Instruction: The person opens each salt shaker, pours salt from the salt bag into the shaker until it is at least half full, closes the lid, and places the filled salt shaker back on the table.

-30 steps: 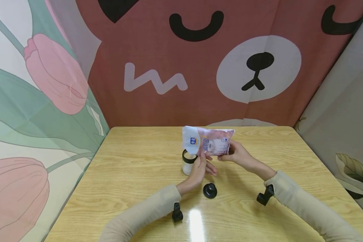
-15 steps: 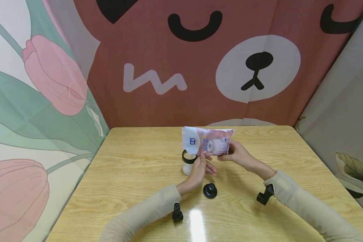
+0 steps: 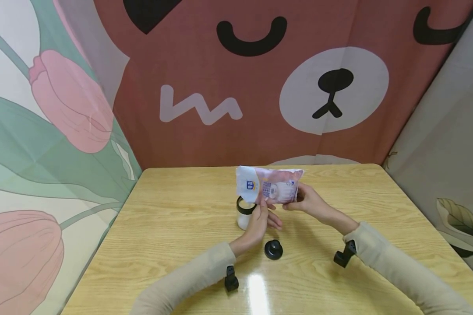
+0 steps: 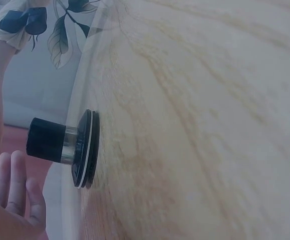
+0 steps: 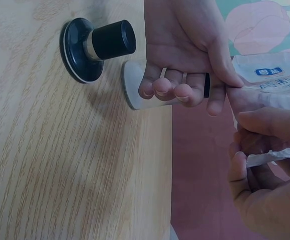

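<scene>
Jar (image 3: 243, 221) partly hidden by left hand (image 3: 259, 222) and packet (image 3: 270, 183), packet's small print unreadable, right hand (image 5: 275, 205) cut off at the right wrist view's edge

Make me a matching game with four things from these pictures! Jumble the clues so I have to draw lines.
Things:
1. packet
2. jar
3. lid
4. table

Clues:
A. has a pale body and a black rim
B. has wood grain
C. is pink and white, held up in the air
D. is mostly black, with a tall knob on top

Right pairs: 1-C, 2-A, 3-D, 4-B
</scene>
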`<act>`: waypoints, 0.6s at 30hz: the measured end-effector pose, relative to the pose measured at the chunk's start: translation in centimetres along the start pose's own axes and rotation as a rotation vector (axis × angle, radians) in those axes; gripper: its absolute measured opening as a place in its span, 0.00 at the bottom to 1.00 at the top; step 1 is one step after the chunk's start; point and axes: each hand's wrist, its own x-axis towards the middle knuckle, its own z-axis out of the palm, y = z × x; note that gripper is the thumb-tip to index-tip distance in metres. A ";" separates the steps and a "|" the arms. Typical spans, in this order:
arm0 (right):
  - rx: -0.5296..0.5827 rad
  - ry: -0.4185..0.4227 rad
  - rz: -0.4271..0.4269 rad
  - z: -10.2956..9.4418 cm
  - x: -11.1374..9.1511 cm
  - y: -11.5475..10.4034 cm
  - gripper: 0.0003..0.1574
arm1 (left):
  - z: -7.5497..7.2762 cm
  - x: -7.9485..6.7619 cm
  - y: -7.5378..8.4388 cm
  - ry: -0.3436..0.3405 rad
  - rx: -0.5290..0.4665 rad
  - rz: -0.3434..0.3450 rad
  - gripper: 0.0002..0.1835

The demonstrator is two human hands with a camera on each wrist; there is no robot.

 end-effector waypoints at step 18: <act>-0.011 -0.008 -0.013 -0.1 0.0 0.1 0.26 | 0.2 -0.9 3.0 -0.040 -0.005 -0.018 0.26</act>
